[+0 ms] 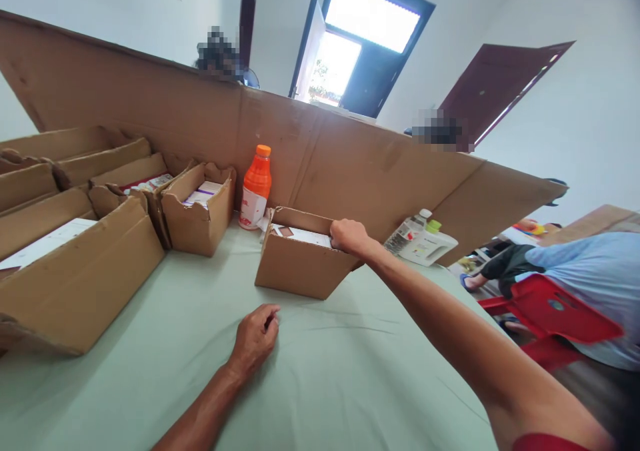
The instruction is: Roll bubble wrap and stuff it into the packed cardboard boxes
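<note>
One right hand grips brown open-topped cardboard box by right rim, fingertips hidden; left hand half-curled on pale green cloth, palm unseen, can't tell grip.

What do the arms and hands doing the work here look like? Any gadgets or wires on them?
They are a person's own: the left hand and right hand wear no visible gloves. No watch, bracelet, cable or marking shows on either forearm. A dark red sleeve shows on the right arm; no left sleeve is in view.
</note>
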The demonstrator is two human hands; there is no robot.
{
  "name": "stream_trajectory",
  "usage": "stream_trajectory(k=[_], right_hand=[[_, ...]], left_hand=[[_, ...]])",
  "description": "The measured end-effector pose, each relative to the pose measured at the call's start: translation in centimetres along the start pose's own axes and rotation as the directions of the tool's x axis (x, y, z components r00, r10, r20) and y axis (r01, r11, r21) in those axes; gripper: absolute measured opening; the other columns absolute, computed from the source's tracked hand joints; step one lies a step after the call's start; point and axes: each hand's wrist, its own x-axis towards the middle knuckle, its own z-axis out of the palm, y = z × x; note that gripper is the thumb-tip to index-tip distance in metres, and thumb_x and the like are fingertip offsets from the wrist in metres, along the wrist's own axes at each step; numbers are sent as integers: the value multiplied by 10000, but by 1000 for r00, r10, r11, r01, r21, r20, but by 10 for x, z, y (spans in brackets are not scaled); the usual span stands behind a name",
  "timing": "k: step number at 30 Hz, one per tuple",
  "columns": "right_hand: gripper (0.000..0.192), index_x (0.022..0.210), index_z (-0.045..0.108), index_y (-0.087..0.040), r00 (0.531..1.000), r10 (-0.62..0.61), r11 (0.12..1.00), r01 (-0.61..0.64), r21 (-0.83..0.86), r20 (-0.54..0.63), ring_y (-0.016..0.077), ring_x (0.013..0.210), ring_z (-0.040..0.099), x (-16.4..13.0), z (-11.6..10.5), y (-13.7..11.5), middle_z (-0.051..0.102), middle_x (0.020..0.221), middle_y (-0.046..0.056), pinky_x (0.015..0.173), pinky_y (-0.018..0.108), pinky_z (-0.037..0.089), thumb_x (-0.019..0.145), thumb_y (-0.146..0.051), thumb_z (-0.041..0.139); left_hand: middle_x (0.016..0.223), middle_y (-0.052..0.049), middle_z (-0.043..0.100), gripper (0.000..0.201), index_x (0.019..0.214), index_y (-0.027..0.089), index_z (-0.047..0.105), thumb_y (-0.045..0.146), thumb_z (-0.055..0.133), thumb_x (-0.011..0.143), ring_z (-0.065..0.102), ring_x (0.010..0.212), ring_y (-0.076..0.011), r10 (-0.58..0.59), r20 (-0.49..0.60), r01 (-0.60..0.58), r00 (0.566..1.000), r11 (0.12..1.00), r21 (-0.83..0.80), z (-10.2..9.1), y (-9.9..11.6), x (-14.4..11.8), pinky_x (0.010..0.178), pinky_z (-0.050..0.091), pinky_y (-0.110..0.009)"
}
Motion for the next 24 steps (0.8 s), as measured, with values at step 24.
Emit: stream_trajectory(k=[24], right_hand=[[311,1102,625,-176,954,80,497,214,841,-290,171,708,648,-76,132,33,749,971,65,676,292,495,820,-307,608]], left_hand=[[1291,-139,631,569,1332,155,519,193,589,768,607,1190,-240,-165,-233,106,958,963,-246,-34,73,78,966,517,-366]])
